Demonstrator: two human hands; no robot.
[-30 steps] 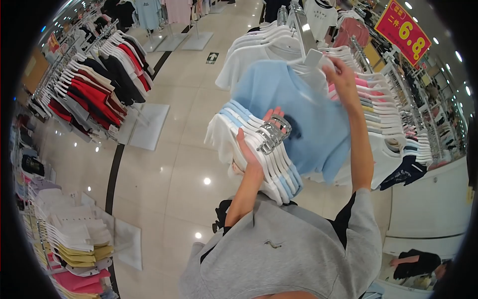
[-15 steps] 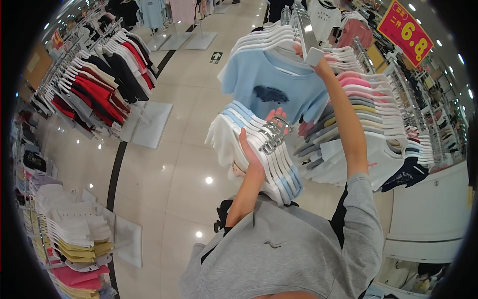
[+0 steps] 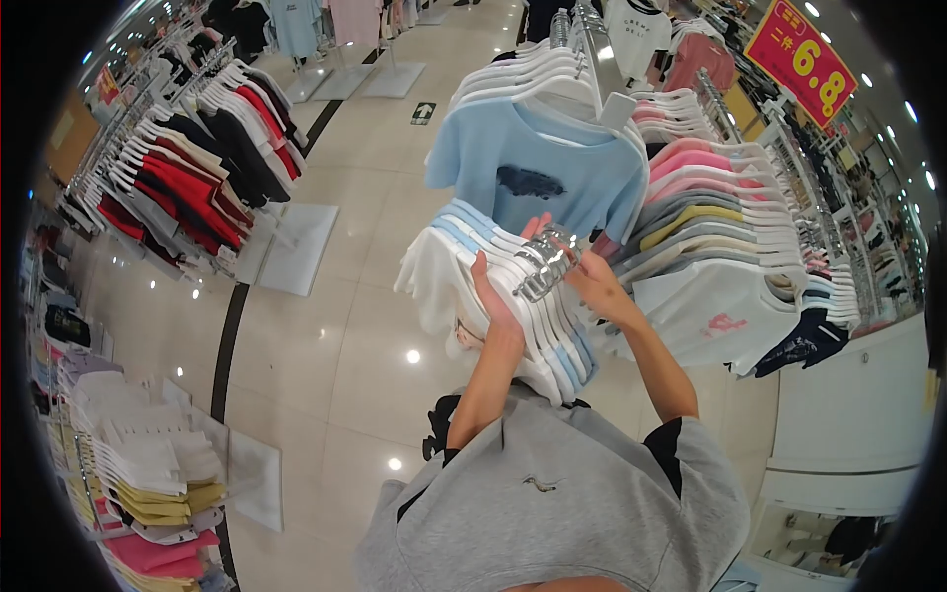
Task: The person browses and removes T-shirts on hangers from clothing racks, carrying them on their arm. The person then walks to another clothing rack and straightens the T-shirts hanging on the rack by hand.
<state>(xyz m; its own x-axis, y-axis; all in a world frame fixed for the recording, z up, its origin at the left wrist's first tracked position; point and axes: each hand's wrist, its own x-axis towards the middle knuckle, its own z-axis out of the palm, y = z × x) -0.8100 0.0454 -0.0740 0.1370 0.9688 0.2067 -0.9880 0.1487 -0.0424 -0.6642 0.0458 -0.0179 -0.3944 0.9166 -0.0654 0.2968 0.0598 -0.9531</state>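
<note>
Rack (image 3: pixel 592 44): a sloping arm, loaded with white-hangered tees; a blue tee (image 3: pixel 538 178) hangs frontmost, print facing out. More tees in pink, grey and yellow hang to its right.

Bundle (image 3: pixel 498 296) of white and blue tees on hangers, held at chest height just below the blue tee, hooks (image 3: pixel 545 261) gathered in a cluster on top.

Left hand (image 3: pixel 498 291): closed around the bundle from the left, carrying it, fingertips up by the hooks.

Right hand (image 3: pixel 597 281): at the hooks, fingers curled against them; whether it grips one, cannot tell.

Step, as judged: picking the next hanger off the bundle for the rack. The next move calls for freeing one hook without snagging its neighbours, then lifting it to the arm.
</note>
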